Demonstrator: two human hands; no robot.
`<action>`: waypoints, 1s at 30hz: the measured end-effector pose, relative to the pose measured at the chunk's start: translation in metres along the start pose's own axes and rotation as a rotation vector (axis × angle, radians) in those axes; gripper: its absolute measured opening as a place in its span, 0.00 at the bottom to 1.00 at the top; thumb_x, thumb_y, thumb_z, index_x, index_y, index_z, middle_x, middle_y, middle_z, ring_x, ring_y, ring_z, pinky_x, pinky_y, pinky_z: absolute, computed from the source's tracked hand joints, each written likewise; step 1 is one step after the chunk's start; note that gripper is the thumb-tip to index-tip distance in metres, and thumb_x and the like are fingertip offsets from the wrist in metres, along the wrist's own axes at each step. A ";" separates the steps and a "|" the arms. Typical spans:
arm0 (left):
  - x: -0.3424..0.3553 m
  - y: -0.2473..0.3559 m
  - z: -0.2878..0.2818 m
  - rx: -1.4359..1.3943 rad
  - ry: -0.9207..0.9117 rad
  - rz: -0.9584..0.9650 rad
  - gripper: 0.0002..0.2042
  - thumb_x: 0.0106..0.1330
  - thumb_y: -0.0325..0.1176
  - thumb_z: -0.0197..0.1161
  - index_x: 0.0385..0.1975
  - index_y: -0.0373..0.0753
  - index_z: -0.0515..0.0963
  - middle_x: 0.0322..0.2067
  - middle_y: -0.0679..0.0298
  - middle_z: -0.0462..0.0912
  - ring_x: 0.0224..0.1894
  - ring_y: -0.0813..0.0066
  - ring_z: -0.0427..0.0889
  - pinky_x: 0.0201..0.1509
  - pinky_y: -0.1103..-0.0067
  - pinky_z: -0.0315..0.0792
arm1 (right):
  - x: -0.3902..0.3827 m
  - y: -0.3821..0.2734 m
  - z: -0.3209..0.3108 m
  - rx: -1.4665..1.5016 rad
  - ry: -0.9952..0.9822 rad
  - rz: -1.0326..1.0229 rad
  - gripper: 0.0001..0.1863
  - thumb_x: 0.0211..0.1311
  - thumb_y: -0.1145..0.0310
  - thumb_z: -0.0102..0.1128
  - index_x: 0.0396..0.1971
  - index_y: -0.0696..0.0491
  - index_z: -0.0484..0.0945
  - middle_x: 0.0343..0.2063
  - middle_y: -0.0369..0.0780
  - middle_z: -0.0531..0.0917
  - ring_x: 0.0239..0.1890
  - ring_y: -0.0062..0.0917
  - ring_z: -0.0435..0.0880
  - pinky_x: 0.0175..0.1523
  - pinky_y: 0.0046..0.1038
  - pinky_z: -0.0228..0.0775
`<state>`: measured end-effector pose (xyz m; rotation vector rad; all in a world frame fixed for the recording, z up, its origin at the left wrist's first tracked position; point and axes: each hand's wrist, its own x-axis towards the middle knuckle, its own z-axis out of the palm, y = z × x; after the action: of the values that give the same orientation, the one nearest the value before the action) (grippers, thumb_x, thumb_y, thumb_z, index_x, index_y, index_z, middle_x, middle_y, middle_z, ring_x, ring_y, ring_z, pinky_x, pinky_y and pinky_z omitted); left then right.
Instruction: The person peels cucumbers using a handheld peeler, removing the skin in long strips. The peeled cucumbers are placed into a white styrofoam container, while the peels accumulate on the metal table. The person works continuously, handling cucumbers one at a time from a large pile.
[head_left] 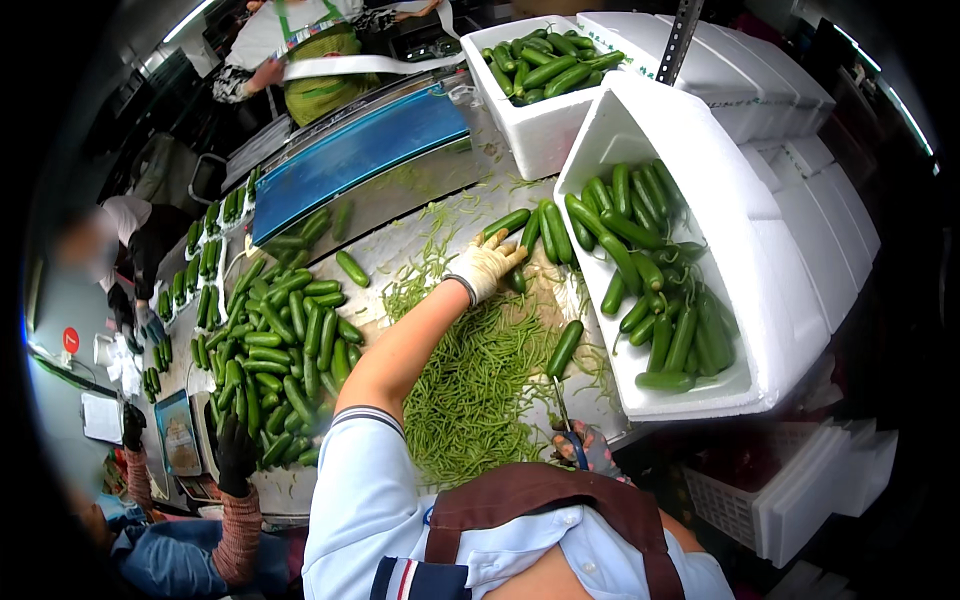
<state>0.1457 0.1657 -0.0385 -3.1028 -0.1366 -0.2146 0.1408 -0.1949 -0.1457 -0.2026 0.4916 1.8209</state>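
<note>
My left hand (485, 268), in a cream glove, reaches over the metal table with its fingers spread. Its fingertips touch a cucumber (530, 232) among several lying beside the open foam box. In my right hand (597, 452), covered by a patterned glove, are scissors (573, 440) with blue handles, their blades pointing away from me. Just beyond the blade tips lies a single cucumber (565, 350). Thin green trimmings (470, 400) make a thick heap between my arms.
A tilted white foam box (740, 395) at right holds cucumbers; another foam box (535, 135) stands behind it. Left of my arm is a large cucumber pile (285, 350). A blue-topped metal unit (365, 150) stands at the back. Other people work at left and across the table.
</note>
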 end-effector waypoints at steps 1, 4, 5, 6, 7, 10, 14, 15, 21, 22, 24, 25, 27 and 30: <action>0.007 -0.004 0.003 0.067 -0.110 0.003 0.23 0.43 0.36 0.62 0.44 0.51 0.68 0.40 0.66 0.72 0.47 0.68 0.67 0.54 0.69 0.54 | 0.002 0.000 0.001 -0.087 0.040 -0.052 0.18 0.52 0.58 0.47 0.34 0.59 0.63 0.21 0.40 0.68 0.14 0.18 0.65 0.14 0.15 0.57; 0.011 -0.019 0.006 -0.019 -0.178 0.037 0.16 0.42 0.40 0.63 0.34 0.48 0.73 0.31 0.65 0.73 0.39 0.68 0.70 0.49 0.72 0.59 | -0.003 0.004 0.014 -0.114 0.109 -0.027 0.25 0.54 0.51 0.46 0.36 0.61 0.63 0.21 0.38 0.69 0.13 0.20 0.66 0.13 0.19 0.59; 0.009 -0.026 0.007 -0.115 -0.114 -0.037 0.17 0.43 0.40 0.63 0.34 0.45 0.72 0.31 0.63 0.73 0.39 0.66 0.70 0.48 0.72 0.60 | -0.004 0.002 0.014 -0.026 0.037 0.069 0.26 0.54 0.50 0.46 0.37 0.61 0.63 0.21 0.38 0.69 0.13 0.20 0.66 0.13 0.20 0.60; 0.010 -0.031 0.009 -0.210 -0.050 -0.113 0.17 0.44 0.41 0.63 0.34 0.43 0.72 0.31 0.62 0.73 0.38 0.64 0.70 0.46 0.72 0.62 | -0.002 0.000 0.011 0.060 -0.033 0.145 0.27 0.55 0.49 0.45 0.38 0.61 0.63 0.21 0.38 0.70 0.12 0.21 0.66 0.13 0.20 0.60; 0.014 -0.036 0.011 -0.221 0.034 -0.173 0.17 0.44 0.40 0.62 0.34 0.42 0.72 0.31 0.60 0.73 0.38 0.62 0.70 0.45 0.72 0.62 | 0.000 -0.003 0.007 0.139 -0.099 0.227 0.27 0.55 0.48 0.44 0.39 0.61 0.62 0.21 0.38 0.70 0.12 0.21 0.67 0.13 0.20 0.60; 0.037 -0.035 0.007 -0.273 0.010 -0.428 0.17 0.46 0.37 0.62 0.37 0.41 0.71 0.35 0.56 0.73 0.41 0.59 0.71 0.46 0.71 0.64 | 0.007 -0.005 -0.007 0.291 -0.202 0.305 0.28 0.56 0.48 0.43 0.40 0.61 0.63 0.22 0.39 0.71 0.12 0.22 0.67 0.13 0.21 0.60; 0.061 -0.035 0.023 -0.300 -0.190 -0.615 0.19 0.45 0.34 0.59 0.41 0.42 0.71 0.40 0.52 0.73 0.43 0.59 0.72 0.47 0.73 0.66 | 0.006 -0.005 -0.018 0.187 0.042 0.152 0.26 0.57 0.49 0.43 0.40 0.60 0.64 0.23 0.40 0.71 0.13 0.21 0.68 0.13 0.20 0.59; 0.061 -0.035 0.022 -0.337 -0.195 -0.641 0.19 0.44 0.34 0.59 0.40 0.41 0.71 0.39 0.52 0.74 0.43 0.60 0.72 0.47 0.73 0.66 | 0.005 -0.004 -0.021 0.110 0.098 0.089 0.26 0.57 0.49 0.43 0.40 0.60 0.65 0.23 0.40 0.72 0.13 0.21 0.68 0.13 0.20 0.59; -0.017 -0.026 -0.002 -1.624 -0.209 -0.741 0.19 0.46 0.28 0.63 0.40 0.35 0.69 0.32 0.57 0.77 0.34 0.67 0.78 0.38 0.76 0.73 | 0.007 -0.006 0.003 -0.560 0.295 -0.138 0.25 0.58 0.49 0.41 0.37 0.60 0.67 0.19 0.38 0.71 0.14 0.16 0.66 0.14 0.16 0.59; -0.034 -0.012 -0.014 -1.881 -0.174 -0.707 0.20 0.46 0.26 0.64 0.41 0.34 0.68 0.31 0.57 0.77 0.34 0.67 0.78 0.38 0.75 0.73 | 0.009 -0.008 0.006 -0.580 0.293 -0.148 0.25 0.58 0.49 0.41 0.36 0.60 0.68 0.19 0.38 0.71 0.13 0.15 0.65 0.14 0.15 0.58; -0.065 0.014 -0.034 -2.000 -0.230 -0.611 0.24 0.47 0.30 0.65 0.45 0.33 0.64 0.33 0.56 0.76 0.35 0.65 0.77 0.42 0.74 0.72 | 0.014 -0.010 0.039 -0.428 0.191 -0.205 0.26 0.58 0.48 0.41 0.35 0.61 0.68 0.18 0.39 0.71 0.13 0.13 0.65 0.14 0.12 0.58; -0.078 0.025 -0.043 -2.006 -0.274 -0.609 0.24 0.47 0.30 0.65 0.44 0.32 0.65 0.34 0.55 0.76 0.35 0.64 0.77 0.42 0.74 0.72 | 0.016 -0.010 0.056 -0.400 0.154 -0.253 0.26 0.58 0.48 0.41 0.34 0.61 0.68 0.18 0.40 0.71 0.13 0.12 0.64 0.15 0.11 0.57; -0.095 0.048 -0.061 -2.027 -0.327 -0.610 0.24 0.48 0.30 0.64 0.45 0.32 0.65 0.35 0.53 0.76 0.36 0.63 0.77 0.43 0.73 0.71 | 0.019 -0.019 0.067 -0.328 0.068 -0.255 0.26 0.57 0.49 0.42 0.35 0.62 0.68 0.20 0.42 0.72 0.13 0.14 0.65 0.16 0.11 0.59; -0.113 0.066 -0.065 -1.985 -0.423 -0.572 0.23 0.48 0.29 0.64 0.44 0.33 0.66 0.36 0.54 0.76 0.37 0.65 0.77 0.43 0.74 0.71 | 0.020 -0.035 0.060 -0.239 -0.031 -0.152 0.23 0.57 0.52 0.44 0.35 0.60 0.68 0.22 0.45 0.74 0.17 0.19 0.69 0.20 0.14 0.63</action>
<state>0.0314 0.0878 0.0090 -4.6629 -1.8709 0.9284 0.1742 -0.1437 -0.1073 -0.3647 0.2291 1.7283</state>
